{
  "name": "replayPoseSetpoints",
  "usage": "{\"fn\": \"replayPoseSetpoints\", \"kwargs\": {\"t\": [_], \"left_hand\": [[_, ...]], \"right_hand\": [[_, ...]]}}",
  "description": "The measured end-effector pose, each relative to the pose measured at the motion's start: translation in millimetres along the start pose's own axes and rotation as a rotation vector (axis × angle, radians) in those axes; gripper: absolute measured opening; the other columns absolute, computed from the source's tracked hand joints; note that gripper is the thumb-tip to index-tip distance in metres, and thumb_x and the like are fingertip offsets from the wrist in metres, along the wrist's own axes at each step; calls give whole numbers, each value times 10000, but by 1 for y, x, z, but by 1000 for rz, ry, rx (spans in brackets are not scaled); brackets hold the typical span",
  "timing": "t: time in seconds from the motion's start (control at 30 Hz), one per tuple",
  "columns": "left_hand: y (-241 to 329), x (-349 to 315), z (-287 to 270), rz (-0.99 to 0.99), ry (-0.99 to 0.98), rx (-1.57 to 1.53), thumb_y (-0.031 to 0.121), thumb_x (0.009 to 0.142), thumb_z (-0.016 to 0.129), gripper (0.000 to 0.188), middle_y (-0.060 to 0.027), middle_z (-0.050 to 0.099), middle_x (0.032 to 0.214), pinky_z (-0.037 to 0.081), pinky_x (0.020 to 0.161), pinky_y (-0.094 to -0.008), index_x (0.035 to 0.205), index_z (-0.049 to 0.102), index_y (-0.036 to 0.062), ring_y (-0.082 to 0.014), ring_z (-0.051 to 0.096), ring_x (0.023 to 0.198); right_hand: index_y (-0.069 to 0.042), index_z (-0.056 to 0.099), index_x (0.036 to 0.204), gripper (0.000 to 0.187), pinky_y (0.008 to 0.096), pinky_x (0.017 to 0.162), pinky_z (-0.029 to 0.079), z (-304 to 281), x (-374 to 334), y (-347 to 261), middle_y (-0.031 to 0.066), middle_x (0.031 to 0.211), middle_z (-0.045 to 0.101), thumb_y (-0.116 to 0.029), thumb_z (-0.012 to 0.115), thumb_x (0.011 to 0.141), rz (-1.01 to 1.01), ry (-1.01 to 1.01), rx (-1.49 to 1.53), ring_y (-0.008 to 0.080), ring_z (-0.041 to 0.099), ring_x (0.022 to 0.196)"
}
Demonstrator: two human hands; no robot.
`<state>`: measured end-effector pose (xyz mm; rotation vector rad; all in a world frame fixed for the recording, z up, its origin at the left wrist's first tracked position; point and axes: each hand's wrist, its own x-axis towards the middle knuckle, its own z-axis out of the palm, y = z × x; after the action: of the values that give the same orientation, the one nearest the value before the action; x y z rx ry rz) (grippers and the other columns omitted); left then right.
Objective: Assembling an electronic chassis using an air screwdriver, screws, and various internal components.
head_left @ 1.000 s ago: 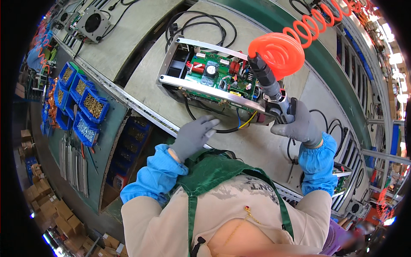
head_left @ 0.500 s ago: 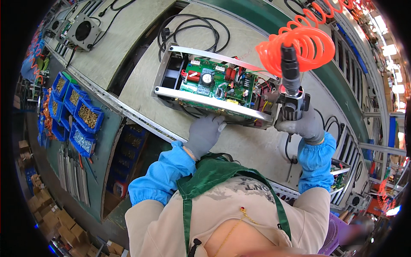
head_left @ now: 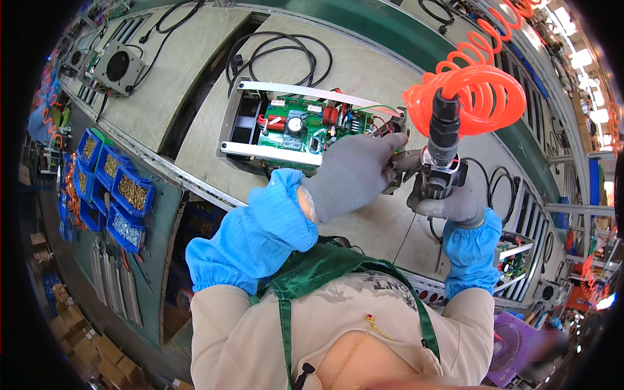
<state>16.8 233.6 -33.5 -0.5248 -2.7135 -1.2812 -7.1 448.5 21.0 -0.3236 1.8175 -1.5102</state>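
A pneumatic screwdriver (head_left: 441, 181) is gripped in my gloved right hand (head_left: 460, 207), its body pointing at the right end of an open metal chassis (head_left: 273, 152). Inside that chassis lies a green circuit board (head_left: 305, 130) with red and black parts. My gloved left hand (head_left: 357, 170) reaches across the chassis's near right corner. Its fingers are bent together at the right end, close to the front of the screwdriver; what they pinch, if anything, is hidden. An orange coiled air hose (head_left: 474, 97) joins the screwdriver's rear.
A black power cord (head_left: 312, 55) lies coiled behind the chassis. Blue bins (head_left: 133, 185) of screws stand on the left, near metal strips (head_left: 117, 279). Another unit with a fan (head_left: 118, 68) sits at the far left. More black cables (head_left: 504, 179) lie at right, beside a roller conveyor (head_left: 520, 260).
My left hand has moved from the chassis's near side up and right to its right end. The chassis has shifted slightly left. My right hand still holds the screwdriver, now a little lower.
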Motion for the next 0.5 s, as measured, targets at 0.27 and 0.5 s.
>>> {"fn": "replayPoseSetpoints", "kwargs": {"t": [0.27, 0.5], "left_hand": [[-9, 16, -17, -89, -210, -311, 91, 845, 675, 243, -109, 702, 915, 525, 734, -252, 1078, 665, 25, -117, 666, 809], [-15, 32, -12, 334, -128, 51, 129, 788, 690, 155, -45, 645, 849, 521, 660, -354, 942, 690, 115, -244, 639, 778]], "right_hand": [[41, 560, 1121, 662, 340, 586, 550, -4, -27, -11, 190, 930, 641, -97, 752, 502, -296, 348, 71, 210, 638, 608], [6, 409, 1294, 658, 304, 544, 447, -19, -44, -36, -4, 601, 466, -165, 667, 713, -919, 319, 51, 118, 468, 455]]}}
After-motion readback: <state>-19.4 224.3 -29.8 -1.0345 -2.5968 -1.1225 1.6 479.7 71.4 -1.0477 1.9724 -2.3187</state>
